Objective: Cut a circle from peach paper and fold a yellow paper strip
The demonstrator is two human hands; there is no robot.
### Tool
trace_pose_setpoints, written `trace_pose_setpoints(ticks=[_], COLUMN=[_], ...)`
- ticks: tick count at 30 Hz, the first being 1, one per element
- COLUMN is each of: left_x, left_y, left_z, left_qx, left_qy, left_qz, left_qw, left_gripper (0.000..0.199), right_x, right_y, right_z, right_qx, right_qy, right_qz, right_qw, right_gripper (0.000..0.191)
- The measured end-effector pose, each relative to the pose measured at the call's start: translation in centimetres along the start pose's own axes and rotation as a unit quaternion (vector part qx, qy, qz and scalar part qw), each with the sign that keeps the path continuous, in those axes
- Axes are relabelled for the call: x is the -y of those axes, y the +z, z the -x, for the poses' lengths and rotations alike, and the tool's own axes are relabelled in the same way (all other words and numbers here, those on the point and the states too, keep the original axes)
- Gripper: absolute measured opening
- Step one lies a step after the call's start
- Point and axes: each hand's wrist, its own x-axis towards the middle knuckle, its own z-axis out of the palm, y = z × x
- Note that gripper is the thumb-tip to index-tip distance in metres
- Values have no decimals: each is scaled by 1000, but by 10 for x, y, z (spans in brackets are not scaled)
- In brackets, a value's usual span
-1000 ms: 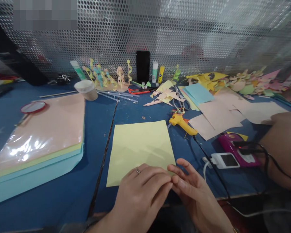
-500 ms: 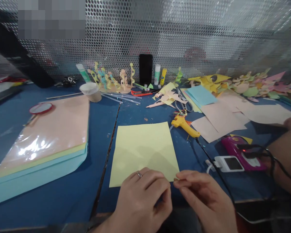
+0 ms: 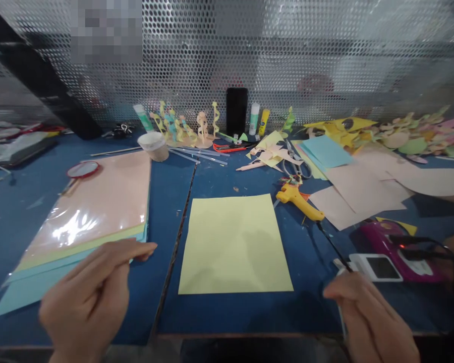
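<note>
Pale-yellow paper sheet (image 3: 232, 247) was seen lying flat on blue work table (image 3: 318, 307), w/ no crease or cut visible, near centre of view. Both hands were well apart & neither was on the sheet. LH (image 3: 85, 297) was at 8 o'c from the sheet, fingers extended over pack of coloured card (image 3: 83, 217), w/ nothing seen gripped. RH (image 3: 371, 317) was at 4 o'c, fingers loosely curled, w/ black cord (image 3: 333, 244) running down toward it; whether anything was held could not be told.

Hot-glue gun (image 3: 297, 201) was placed at 2 o'c, near the sheet's top right corner, w/ scissors (image 3: 297, 169) just behind it. Loose peach paper sheets (image 3: 355, 191) were at 3 o'c & magenta device (image 3: 386, 242) at 4 o'c. Phone (image 3: 236, 111) stood upright at 12 o'c, w/ clear glue sticks (image 3: 199, 156) at 11 o'c & paper cup (image 3: 153, 146) beyond them.
</note>
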Motion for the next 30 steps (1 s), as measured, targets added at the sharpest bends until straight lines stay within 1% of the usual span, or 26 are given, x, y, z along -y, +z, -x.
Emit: trace_pose_setpoints(ticks=[1,2,3,5,7,8,10,12,14,17,22,27,30], left_x=[0,1,2,6,11,14,19,21,22,22,21,22,22], left_y=[-1,-2,-2,0,4,7,11,15,18,20,20,19,19], left_z=[-1,-2,-2,-3,-1,0,4,8,11,12,13,15,15], left_qx=[32,64,92,131,192,232,303,345,360,364,358,358,367], left_qy=[-16,-13,10,91,169,196,222,225,223,236,242,235,227], left_qz=[-17,-40,-58,-51,-4,15,27,10,-4,3,-6,-2,1], left_qw=[999,997,994,986,967,953,926,911,906,901,902,904,902], left_gripper=[22,19,16,14,14,16,23,29,31,31,29,27,26], right_x=[-2,-4,-5,-8,-12,-13,-15,-14,-11,-6,-5,-6,-5], right_y=[1,2,3,6,8,9,11,13,15,18,22,22,21], right_z=[-4,-7,-10,-15,-17,-18,-19,-20,-23,-26,-28,-29,-30], right_qx=[24,42,55,73,97,112,146,170,183,189,200,203,202], right_qy=[-40,-72,-101,-147,-177,-191,-220,-239,-229,-210,-221,-201,-205], right_qz=[4,12,22,37,39,39,35,29,21,15,9,2,7], right_qw=[999,996,993,986,979,974,964,956,956,959,954,958,958], right_gripper=[16,15,13,18,19,19,21,23,22,20,18,19,19])
